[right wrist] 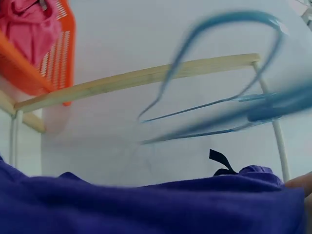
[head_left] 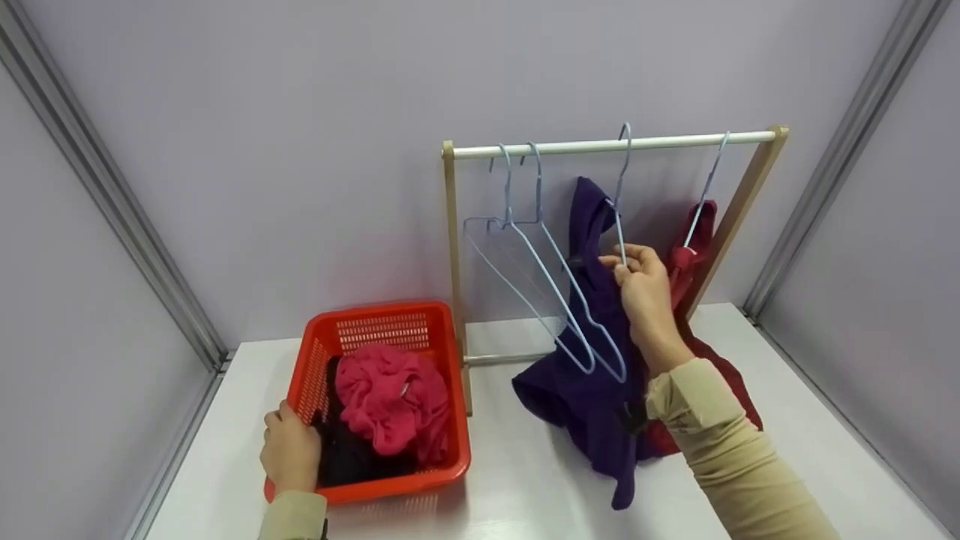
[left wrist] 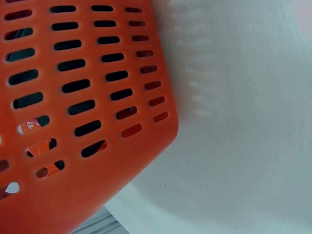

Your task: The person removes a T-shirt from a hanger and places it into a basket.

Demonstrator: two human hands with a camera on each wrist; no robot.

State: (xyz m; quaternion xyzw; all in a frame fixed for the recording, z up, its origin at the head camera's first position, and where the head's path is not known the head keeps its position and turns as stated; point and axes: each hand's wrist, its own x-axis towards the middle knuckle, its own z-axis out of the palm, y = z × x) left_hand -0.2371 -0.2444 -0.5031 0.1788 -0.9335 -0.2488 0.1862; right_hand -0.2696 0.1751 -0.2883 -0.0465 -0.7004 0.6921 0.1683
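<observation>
My right hand (head_left: 645, 296) pinches the upper arm of a light blue clothes hanger (head_left: 622, 176), whose hook is at the rail (head_left: 570, 146). A dark purple garment (head_left: 585, 405) hangs from this hanger, its lower part down at the white table. In the right wrist view the purple cloth (right wrist: 146, 207) fills the bottom, with some fingers (right wrist: 301, 182) at its right end. My left hand (head_left: 291, 450) grips the left rim of a red plastic basket (head_left: 459, 427); the left wrist view shows the basket's slotted wall (left wrist: 122, 141) but not the hand.
Bare blue hangers (head_left: 538, 187) hang on the rail's left part, in front of the purple garment. A red garment (head_left: 701, 225) hangs at the right by the wooden post (head_left: 739, 214). Inside the basket lie a pink garment (head_left: 390, 397) and black cloth (head_left: 352, 461). Grey walls enclose the table (head_left: 495, 480).
</observation>
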